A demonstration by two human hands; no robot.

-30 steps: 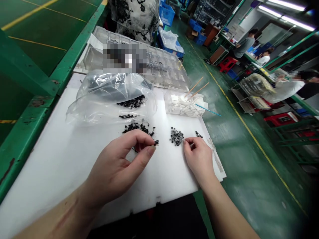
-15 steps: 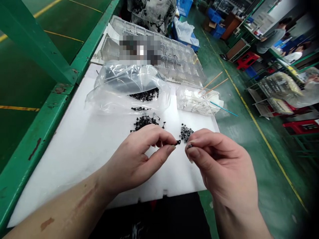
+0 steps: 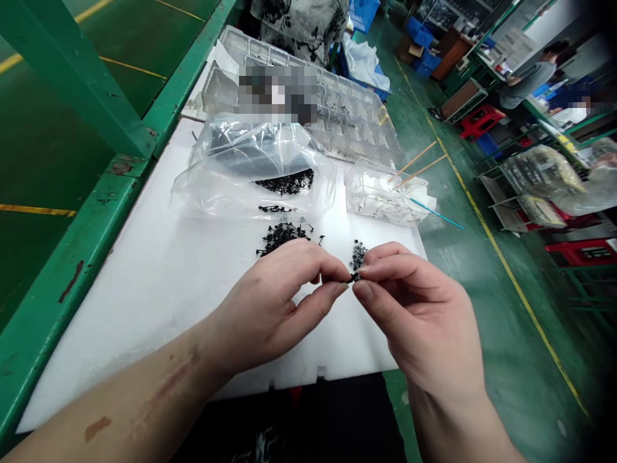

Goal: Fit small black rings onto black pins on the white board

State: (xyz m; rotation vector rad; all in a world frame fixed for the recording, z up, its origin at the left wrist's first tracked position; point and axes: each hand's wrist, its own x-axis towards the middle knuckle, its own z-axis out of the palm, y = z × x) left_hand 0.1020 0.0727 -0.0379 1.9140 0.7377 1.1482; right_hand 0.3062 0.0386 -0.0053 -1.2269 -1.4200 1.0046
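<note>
The part (image 3: 351, 279) is very small, so I think it could slip out of the left hand (image 3: 284, 305) if the right hand (image 3: 427, 305) pushes too strongly or not in line. The tiny piece (image 3: 357, 276) at the right fingertips could also turn sideways, because the fingers hide the meeting place; if it drops, it may be lost among the rings (image 3: 357, 257) just beyond. The left grip is narrow: thumb and forefinger pinch the part, which sticks out past their tips toward the right hand. The right grip is narrow also, closed about the piece; what exactly this is, I cannot tell. Both lie between the two hands, above the table (image 3: 193, 283), and seem to touch.
</note>
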